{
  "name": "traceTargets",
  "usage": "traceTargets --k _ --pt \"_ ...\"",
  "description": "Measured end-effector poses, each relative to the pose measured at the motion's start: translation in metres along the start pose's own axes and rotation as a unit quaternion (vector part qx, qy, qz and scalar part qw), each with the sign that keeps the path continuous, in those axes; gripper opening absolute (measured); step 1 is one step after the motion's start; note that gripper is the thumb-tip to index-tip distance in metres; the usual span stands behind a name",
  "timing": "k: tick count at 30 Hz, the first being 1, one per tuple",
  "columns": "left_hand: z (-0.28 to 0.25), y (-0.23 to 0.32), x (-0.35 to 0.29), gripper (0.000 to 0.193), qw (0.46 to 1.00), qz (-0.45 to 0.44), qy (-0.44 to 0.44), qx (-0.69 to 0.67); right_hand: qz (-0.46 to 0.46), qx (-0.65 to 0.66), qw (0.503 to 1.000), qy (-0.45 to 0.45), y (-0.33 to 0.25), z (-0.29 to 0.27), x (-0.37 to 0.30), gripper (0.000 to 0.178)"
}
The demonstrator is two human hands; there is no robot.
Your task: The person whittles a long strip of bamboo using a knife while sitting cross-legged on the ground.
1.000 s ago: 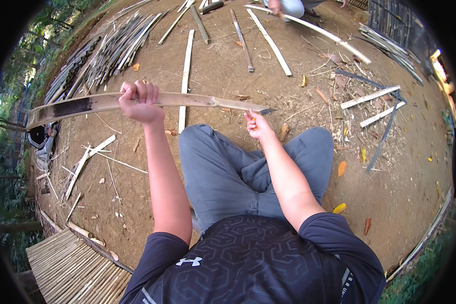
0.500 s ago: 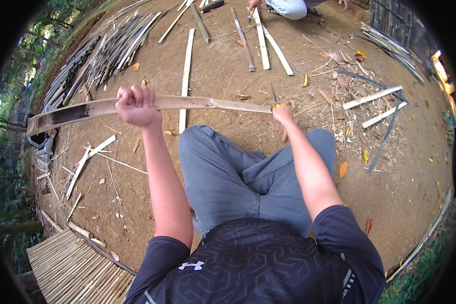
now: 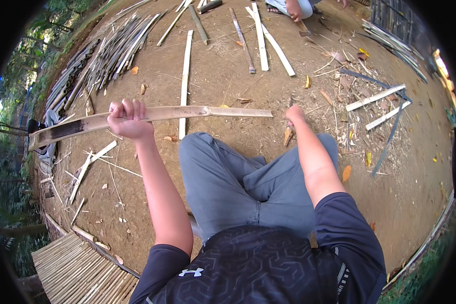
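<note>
The right hand [image 3: 295, 116] has cleared the bamboo strip [image 3: 180, 113]; a co-worker's hand [image 3: 293, 9] moved rightward.

A long, pale split-bamboo strip [image 3: 180, 112] runs through the left fingers [image 3: 128, 108], blackened left of them; its right tip stops short of the right fingers [image 3: 290, 117], which grip a mostly hidden knife [image 3: 291, 102].

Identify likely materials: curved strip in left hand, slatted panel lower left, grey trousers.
Curved strip in the left hand: likely split bamboo, raw-looking, pale with a dark patch; the node ridge partway along suggests it.
Slatted panel: probably bamboo or cane, matte tan; narrow rods lie side by side.
Grey trousers: woven cloth, maybe cotton, matte; seams and soft folds show, fibre uncertain.
</note>
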State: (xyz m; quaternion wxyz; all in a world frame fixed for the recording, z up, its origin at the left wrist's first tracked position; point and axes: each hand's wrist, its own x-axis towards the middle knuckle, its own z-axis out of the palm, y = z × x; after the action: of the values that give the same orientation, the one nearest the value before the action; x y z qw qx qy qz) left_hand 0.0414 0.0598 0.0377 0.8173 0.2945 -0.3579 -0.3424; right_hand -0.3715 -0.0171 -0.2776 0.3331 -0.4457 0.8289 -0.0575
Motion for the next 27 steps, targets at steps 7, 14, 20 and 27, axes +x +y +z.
traceTargets --k 7,14,20,27 --pt "0.010 0.005 -0.007 0.021 0.999 0.020 -0.035 0.000 0.080 0.253 0.964 -0.026 0.009 -0.013 -0.025 0.024" --pt "0.031 0.006 -0.018 0.019 0.998 0.016 -0.057 -0.033 0.041 0.398 0.915 -0.058 0.018 -0.018 -0.053 0.021" --pt "0.027 0.012 -0.018 0.021 0.996 0.021 -0.081 -0.036 -0.177 0.433 0.874 -0.135 -0.051 0.005 -0.125 0.033" --pt "0.051 0.009 -0.023 0.023 0.995 0.020 -0.092 -0.023 -0.374 0.393 0.840 0.000 -0.092 0.034 -0.152 0.028"
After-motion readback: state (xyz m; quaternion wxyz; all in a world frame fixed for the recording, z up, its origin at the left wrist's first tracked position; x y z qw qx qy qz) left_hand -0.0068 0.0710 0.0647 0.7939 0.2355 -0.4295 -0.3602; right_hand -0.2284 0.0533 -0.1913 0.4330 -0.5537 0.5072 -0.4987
